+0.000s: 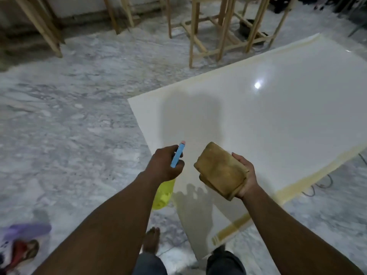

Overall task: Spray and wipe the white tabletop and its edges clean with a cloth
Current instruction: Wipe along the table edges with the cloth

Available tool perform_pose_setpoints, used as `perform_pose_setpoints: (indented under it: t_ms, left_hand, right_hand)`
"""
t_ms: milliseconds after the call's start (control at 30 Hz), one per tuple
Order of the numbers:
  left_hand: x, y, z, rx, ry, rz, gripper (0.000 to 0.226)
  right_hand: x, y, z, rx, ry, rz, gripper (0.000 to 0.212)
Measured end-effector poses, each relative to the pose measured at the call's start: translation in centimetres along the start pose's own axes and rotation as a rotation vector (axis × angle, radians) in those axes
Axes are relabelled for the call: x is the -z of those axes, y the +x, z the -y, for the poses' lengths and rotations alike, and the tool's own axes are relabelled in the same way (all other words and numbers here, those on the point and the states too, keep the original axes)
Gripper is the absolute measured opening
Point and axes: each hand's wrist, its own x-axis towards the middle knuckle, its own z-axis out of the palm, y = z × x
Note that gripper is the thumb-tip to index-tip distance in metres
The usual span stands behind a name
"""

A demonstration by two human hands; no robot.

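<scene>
The glossy white tabletop [268, 116] fills the right half of the head view, with yellowish strips along its far and right edges. My left hand [163, 165] grips a spray bottle [162, 195] with a yellow body and a blue nozzle head, held over the tabletop's near left edge. My right hand [247, 175] holds a folded tan cloth [220, 171] just above the near part of the surface, not touching it.
Grey marble floor [69, 116] surrounds the table. Wooden frames and stools [214, 36] stand beyond the far edge. Sandals [21, 245] lie at the lower left. My bare foot [152, 241] is by the near corner. A cable [325, 181] runs under the right edge.
</scene>
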Motion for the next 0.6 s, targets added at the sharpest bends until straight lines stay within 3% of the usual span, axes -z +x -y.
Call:
perform_pose_setpoints:
  t_ms: [100, 267, 433, 600]
  left_hand:
    - [-1.5, -1.9, -1.1, 0.098, -0.044, -0.115, 0.031]
    - [-3.6, -6.4, -2.6, 0.256, -0.115, -0.251, 0.028]
    - [-5.7, -12.0, -2.7, 0.426, -0.204, -0.402, 0.025]
    - [-9.0, -17.7, -3.9, 0.542, -0.224, -0.523, 0.028]
  right_hand:
    - [-0.7, 1.2, 2.9, -0.125, -0.216, 0.021, 0.042]
    - [-1.5, 1.7, 4.8, -0.230, -0.445, 0.107, 0.047]
    - [-3.7, 1.3, 1.8, -0.304, -0.732, 0.263, 0.049]
    - [-3.1, -0.3, -2.1, -0.485, -0.857, 0.434, 0.060]
